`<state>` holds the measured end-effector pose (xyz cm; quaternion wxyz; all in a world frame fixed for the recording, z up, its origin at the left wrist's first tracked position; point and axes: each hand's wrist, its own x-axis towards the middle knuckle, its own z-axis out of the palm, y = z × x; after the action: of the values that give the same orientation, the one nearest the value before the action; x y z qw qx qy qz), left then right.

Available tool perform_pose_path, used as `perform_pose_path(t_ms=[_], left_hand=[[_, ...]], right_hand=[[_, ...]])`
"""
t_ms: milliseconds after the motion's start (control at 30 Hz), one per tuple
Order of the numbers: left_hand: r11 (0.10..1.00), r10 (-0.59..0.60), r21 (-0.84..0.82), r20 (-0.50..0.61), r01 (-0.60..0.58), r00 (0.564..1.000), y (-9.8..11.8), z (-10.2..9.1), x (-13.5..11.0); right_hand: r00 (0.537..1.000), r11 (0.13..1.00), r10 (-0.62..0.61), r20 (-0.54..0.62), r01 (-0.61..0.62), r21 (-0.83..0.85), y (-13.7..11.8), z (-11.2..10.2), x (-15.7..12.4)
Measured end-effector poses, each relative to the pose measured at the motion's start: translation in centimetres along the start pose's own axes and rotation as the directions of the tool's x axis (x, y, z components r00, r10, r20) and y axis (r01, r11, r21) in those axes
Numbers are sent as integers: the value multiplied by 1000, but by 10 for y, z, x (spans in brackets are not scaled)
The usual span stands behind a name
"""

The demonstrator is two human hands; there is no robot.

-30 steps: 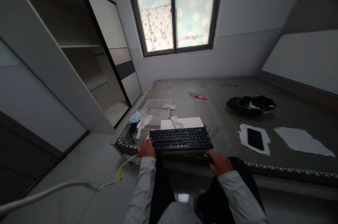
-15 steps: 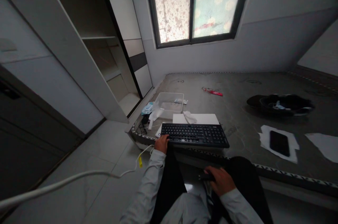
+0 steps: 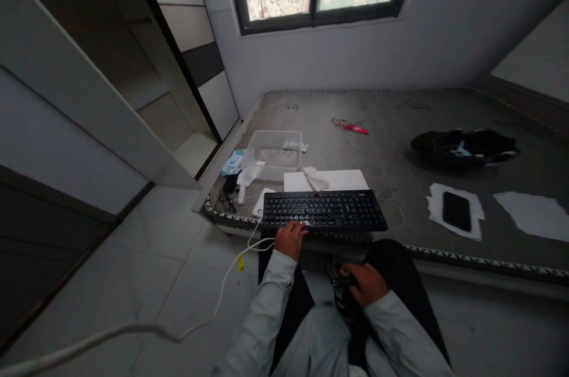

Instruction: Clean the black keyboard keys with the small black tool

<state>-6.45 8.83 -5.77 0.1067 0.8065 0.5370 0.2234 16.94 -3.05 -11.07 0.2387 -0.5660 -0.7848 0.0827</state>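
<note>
A black keyboard (image 3: 323, 210) lies at the near edge of a grey mattress (image 3: 391, 152). My left hand (image 3: 290, 238) rests at the keyboard's front edge, fingers curled against it. My right hand (image 3: 363, 283) is lower, near my knee, closed round a small dark object (image 3: 340, 277) that I cannot make out. Behind the keyboard lies a white board (image 3: 342, 180) with a crumpled white tissue (image 3: 313, 176) on it.
A clear plastic tub (image 3: 274, 152) stands behind left. A black phone (image 3: 456, 211) lies on white paper at right, with a dark bowl-like heap (image 3: 462, 147) beyond. A white cable (image 3: 186, 323) trails over the tiled floor. An open wardrobe (image 3: 89, 69) stands left.
My left hand has slid from the keyboard's left corner to the middle of its front edge. My right hand has dropped from the mattress edge to my lap. The view has tilted downward.
</note>
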Motion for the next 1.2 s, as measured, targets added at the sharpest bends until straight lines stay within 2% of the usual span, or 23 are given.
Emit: perform_pose_path(t_ms=[133,300,567,733,867,967,1033,1067,1133,1200], left_hand=[[999,-33,-18,26,34,999,23,24,13],[998,-58,15,73,57,996,20,32,25],[997,-35,66,116,28,993,18,35,31],[996,-46,86,179,31,983,23,26,38],[996,-58,75,218,43,974,25,19,43],[997,-60,65,235,46,970,25,17,44],[996,-71,64,239,57,968,25,16,45],[996,-79,66,238,65,968,25,16,45],[994,-93,76,234,77,968,26,15,45],[993,-99,89,233,81,967,27,14,44]], right_hand=[[994,999,39,104,-40,5,1,6,4],[989,998,46,143,-50,25,5,7,5],[994,996,20,103,-28,81,13,10,6],[996,996,37,81,-44,83,11,8,11],[996,998,44,78,-48,48,9,5,31],[988,988,147,43,-149,34,2,4,56],[953,951,304,19,-304,47,-6,5,74],[920,917,391,11,-391,79,-10,6,83],[834,818,551,9,-542,193,-17,9,100],[758,718,652,12,-622,313,-21,12,114]])
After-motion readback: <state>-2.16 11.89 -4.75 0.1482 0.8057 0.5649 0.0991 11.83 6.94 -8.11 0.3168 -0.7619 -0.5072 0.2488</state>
